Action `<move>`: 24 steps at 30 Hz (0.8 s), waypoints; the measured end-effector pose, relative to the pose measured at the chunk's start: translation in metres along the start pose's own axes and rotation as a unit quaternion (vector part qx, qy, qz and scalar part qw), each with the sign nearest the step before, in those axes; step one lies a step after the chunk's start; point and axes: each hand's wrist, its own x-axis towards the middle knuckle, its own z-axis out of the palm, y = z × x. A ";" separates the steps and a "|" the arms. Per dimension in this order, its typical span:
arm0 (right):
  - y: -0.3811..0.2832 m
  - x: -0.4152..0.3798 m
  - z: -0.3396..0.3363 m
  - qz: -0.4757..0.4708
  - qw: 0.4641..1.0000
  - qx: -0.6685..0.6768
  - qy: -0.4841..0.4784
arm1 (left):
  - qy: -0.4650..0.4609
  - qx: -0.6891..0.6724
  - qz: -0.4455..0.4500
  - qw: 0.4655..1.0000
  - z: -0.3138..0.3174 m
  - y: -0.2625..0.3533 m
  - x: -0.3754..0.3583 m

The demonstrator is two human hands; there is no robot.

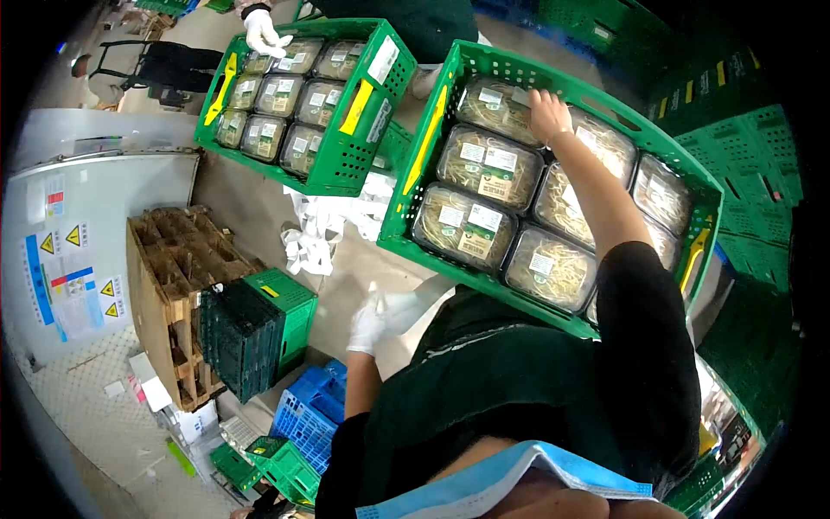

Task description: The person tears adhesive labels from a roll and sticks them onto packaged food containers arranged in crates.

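Note:
A green crate [553,59] holds several clear packs of pale sprouts with labels on their lids. My right hand [550,117] is bare and rests at the right end of the top left pack [494,105]; its fingertips touch the lid area, and whether they grip anything is unclear. Nearest my body, on the left, my left hand [367,327] wears a white glove and hangs over the floor, away from the crate. Its fingers are bunched and small, so their hold is hard to make out.
Another green crate [333,164] of packs stands upper left, with a co-worker's gloved hand [264,35] over it. A second person [156,69] is farther left. White strips [307,251], a wooden pallet [173,294], folded crates [294,316] and a blue crate [307,411] lie below.

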 end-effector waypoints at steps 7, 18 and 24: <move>-0.010 -0.022 -0.001 0.017 0.998 -0.056 -0.039 | -0.105 -0.049 -0.083 0.990 0.031 0.012 -0.044; -0.014 -0.260 -0.086 -0.032 0.971 0.198 0.127 | -0.202 -0.134 0.200 0.949 0.077 0.000 -0.013; -0.093 -0.532 -0.042 0.267 0.761 0.549 0.218 | -0.281 -0.070 0.275 0.917 0.105 -0.006 -0.022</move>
